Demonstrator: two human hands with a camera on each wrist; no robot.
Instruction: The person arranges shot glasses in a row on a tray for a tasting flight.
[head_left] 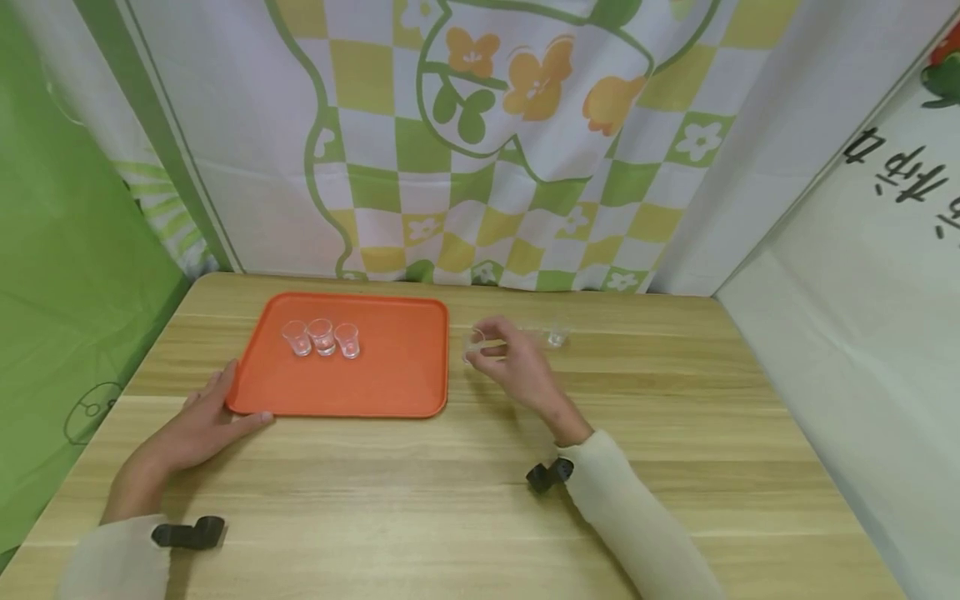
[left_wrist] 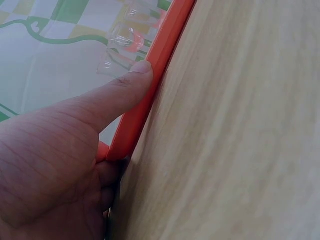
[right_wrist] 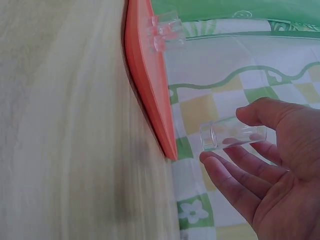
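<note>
Three small clear shot glasses (head_left: 322, 337) stand side by side on the left part of an orange tray (head_left: 390, 367). My left hand (head_left: 198, 425) holds the tray's near left corner. Its thumb (left_wrist: 120, 92) lies along the front rim, while the other fingers are at the left side, partly hidden. To the right of the tray, my right hand (head_left: 517, 367) pinches another clear shot glass (right_wrist: 230, 134) between thumb and fingers. This glass is raised beside the tray's right edge, its thick base towards the tray in the right wrist view.
Beyond my right hand, another clear glass (head_left: 557, 337) stands on the wooden table (head_left: 390, 500), with a faint transparent shape beside it. A patterned curtain (head_left: 510, 192) hangs along the table's back edge. White sheeting (head_left: 847, 333) borders the right side, green sheeting (head_left: 67, 275) the left.
</note>
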